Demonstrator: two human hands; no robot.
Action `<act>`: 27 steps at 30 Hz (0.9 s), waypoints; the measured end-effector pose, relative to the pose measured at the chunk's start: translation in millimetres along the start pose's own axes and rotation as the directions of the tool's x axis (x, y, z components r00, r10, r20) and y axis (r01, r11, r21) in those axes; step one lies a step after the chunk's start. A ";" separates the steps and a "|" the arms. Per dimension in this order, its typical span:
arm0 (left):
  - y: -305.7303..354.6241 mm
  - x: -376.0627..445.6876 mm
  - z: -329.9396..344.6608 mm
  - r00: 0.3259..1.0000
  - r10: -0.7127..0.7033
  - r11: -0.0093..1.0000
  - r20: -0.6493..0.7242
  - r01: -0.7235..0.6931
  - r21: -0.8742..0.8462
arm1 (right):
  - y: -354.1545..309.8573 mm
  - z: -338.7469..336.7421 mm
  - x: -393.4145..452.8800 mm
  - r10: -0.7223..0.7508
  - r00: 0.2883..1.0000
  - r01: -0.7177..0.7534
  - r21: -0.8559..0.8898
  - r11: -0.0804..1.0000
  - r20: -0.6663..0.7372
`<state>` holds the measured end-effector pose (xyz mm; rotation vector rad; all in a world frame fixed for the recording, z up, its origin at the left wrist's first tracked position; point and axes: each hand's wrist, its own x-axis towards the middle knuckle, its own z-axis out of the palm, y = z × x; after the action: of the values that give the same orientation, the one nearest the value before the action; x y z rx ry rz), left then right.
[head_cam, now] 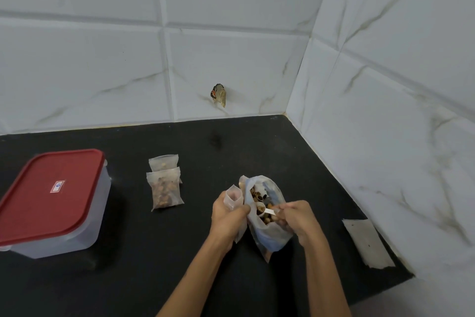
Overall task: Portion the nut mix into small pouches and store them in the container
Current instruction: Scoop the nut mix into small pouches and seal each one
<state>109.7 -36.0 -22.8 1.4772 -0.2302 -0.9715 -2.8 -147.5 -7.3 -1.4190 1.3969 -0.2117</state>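
Observation:
My left hand (227, 216) grips a small clear pouch (233, 196), mouth open and upright, beside the big plastic bag of nut mix (267, 234). My right hand (299, 220) pinches the handle of a small white spoon (263, 208) whose bowl sits inside the bag's open mouth among the nuts. Two filled pouches lie on the black counter to the left, one (165, 192) overlapping the other (163, 162). The clear container with its red lid (48, 193) on stands at the far left.
The black counter (159, 252) ends at tiled walls behind and on the right. A flat pile of empty pouches (366, 242) lies by the right wall. A small brown scrap (219, 94) sticks to the back wall.

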 end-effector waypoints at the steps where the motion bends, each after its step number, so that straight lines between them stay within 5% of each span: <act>1: -0.3 0.1 -0.3 1.000 -0.002 1.000 -0.002 0.002 -0.008 | 1.6 -1.6 -0.7 0.043 0.999 -0.045 0.072 0.996 0.019; 10: 5.6 -4.1 -3.7 1.000 -0.024 0.999 -0.004 0.024 0.033 | 2.8 -11.1 -9.1 0.119 0.989 -0.139 0.304 0.942 0.084; 19: 25.4 -27.6 7.6 0.918 0.394 0.817 -0.039 -0.331 0.472 | -28.4 -28.9 -56.0 -0.236 0.967 0.254 0.267 0.929 -0.100; 22: 31.7 -28.1 11.2 0.903 0.429 0.777 -0.012 -0.362 0.516 | -45.0 -29.5 -80.4 -0.430 0.891 0.450 0.160 0.879 -0.145; 27: 34.9 -28.7 18.4 0.889 0.456 0.794 -0.037 -0.388 0.468 | -51.4 -17.6 -104.2 -0.694 0.699 0.629 -0.311 0.712 -0.176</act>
<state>93.6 -37.0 23.2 1.8066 -0.6875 -0.4474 -15.4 -87.8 93.2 -2.1322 1.0769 -0.7757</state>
